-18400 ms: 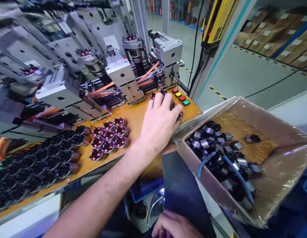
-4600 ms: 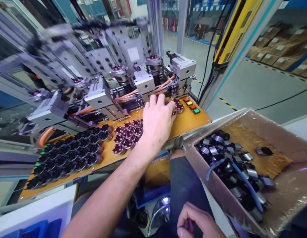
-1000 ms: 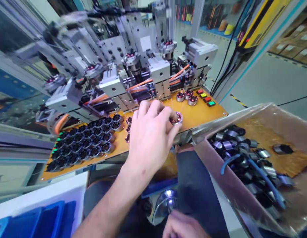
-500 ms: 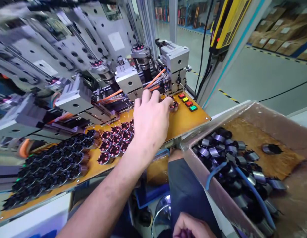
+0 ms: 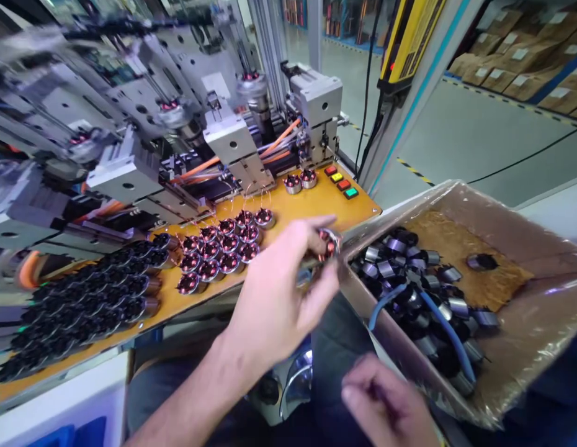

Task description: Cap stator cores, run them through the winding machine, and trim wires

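My left hand (image 5: pixel 283 285) pinches a copper-wound motor stator (image 5: pixel 329 244) between thumb and fingers, over the front edge of the orange work plate (image 5: pixel 311 208). My right hand (image 5: pixel 386 400) is low at the bottom right, its fingers curled; whatever is inside them, if anything, is hidden. Two wound stators (image 5: pixel 301 180) stand at the back of the plate near the buttons. Left of my left hand, several wound stators (image 5: pixel 229 242) with copper wires stand in rows. Farther left are rows of dark stators without visible copper (image 5: pixel 102 292).
Winding machine heads (image 5: pixel 232 139) line the plate's back. Coloured push buttons (image 5: pixel 343 184) sit at its right end. A plastic-lined box (image 5: pixel 540 329) with loose metal stators and a blue strap (image 5: pixel 449 335) stands at right. A yellow sensor post (image 5: pixel 404 43) rises behind.
My left hand has drawn back from the plate near the buttons, lifting a wound stator toward me. My right hand has risen a little into view. The camera view has shifted slightly.
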Action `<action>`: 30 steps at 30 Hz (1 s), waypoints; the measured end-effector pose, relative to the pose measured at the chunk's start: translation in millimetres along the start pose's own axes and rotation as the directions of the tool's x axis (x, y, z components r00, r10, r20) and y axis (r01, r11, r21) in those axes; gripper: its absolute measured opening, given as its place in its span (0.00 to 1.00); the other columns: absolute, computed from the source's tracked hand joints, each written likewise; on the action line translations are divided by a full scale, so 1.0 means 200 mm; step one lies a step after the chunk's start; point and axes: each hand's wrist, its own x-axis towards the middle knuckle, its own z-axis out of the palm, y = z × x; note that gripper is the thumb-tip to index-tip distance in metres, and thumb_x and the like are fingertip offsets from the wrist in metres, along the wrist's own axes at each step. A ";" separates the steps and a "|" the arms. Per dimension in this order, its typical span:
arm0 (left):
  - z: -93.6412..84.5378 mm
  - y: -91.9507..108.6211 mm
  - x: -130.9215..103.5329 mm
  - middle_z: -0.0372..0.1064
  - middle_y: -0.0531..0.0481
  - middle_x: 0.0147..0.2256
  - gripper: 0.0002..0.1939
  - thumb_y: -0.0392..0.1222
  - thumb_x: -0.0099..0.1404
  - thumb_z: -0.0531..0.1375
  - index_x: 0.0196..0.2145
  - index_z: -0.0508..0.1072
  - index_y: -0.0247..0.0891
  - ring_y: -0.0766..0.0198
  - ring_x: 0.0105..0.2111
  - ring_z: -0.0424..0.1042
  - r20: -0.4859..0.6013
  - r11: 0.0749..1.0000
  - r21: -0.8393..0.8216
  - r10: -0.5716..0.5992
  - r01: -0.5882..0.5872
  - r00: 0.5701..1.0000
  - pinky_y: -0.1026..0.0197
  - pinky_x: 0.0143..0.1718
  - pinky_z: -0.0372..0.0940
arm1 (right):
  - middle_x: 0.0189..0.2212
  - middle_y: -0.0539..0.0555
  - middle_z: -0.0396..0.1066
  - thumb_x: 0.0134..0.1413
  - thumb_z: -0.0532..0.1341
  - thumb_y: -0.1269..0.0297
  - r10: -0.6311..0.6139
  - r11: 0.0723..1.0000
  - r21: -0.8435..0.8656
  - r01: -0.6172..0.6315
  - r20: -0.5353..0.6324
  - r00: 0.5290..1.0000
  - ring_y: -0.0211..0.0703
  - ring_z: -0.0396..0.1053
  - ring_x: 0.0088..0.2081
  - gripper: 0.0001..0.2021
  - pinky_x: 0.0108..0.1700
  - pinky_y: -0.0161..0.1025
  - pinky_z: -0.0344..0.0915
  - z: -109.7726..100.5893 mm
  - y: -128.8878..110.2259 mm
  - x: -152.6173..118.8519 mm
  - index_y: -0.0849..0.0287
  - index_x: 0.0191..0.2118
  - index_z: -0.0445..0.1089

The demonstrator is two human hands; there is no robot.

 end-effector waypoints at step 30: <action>-0.38 0.33 -1.19 0.83 0.51 0.39 0.26 0.40 0.57 0.86 0.47 0.80 0.43 0.62 0.37 0.81 -0.299 0.891 -0.369 -0.384 0.265 0.874 0.60 0.38 0.78 | 0.47 0.51 0.82 0.67 0.78 0.50 -0.356 0.934 0.095 0.345 0.134 0.925 0.42 0.78 0.39 0.17 0.42 0.39 0.78 0.42 -0.30 -0.22 0.45 0.58 0.85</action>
